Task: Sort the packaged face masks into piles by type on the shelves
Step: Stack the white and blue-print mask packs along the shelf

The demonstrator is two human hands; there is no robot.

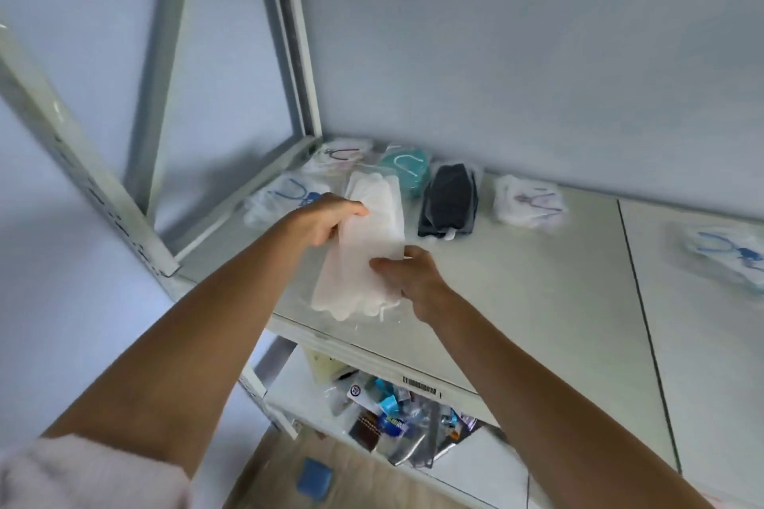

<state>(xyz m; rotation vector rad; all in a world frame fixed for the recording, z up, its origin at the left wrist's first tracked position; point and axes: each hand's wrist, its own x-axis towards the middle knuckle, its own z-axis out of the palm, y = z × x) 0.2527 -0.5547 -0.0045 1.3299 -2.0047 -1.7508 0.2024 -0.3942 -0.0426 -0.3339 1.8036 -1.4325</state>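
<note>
I held a clear packet of white masks [359, 256] over the front left part of the upper shelf [537, 302], both hands on it. My left hand [326, 219] gripped its far left edge, fingers curled round the plastic with the thumb on top; my right hand [409, 277] pinched its near right edge, fingers clamped on the wrapper. The packet lay tilted, its near end hanging just past the shelf's front lip. Behind it, along the wall, lay other packets: one white with pink loops [341, 155] in the back left corner, one white with blue loops [281, 198] in front of that, a teal one [407, 169] partly hidden by the held packet, a dark navy one [448, 200] just to its right, and another white one with pink loops [529, 202] further right, apart from the navy. A blue-looped packet [727, 256] lay well apart at the far right edge, blurred. On the lower shelf [314, 397] a heap of mixed packets [405, 422] showed, contents too small to tell
</note>
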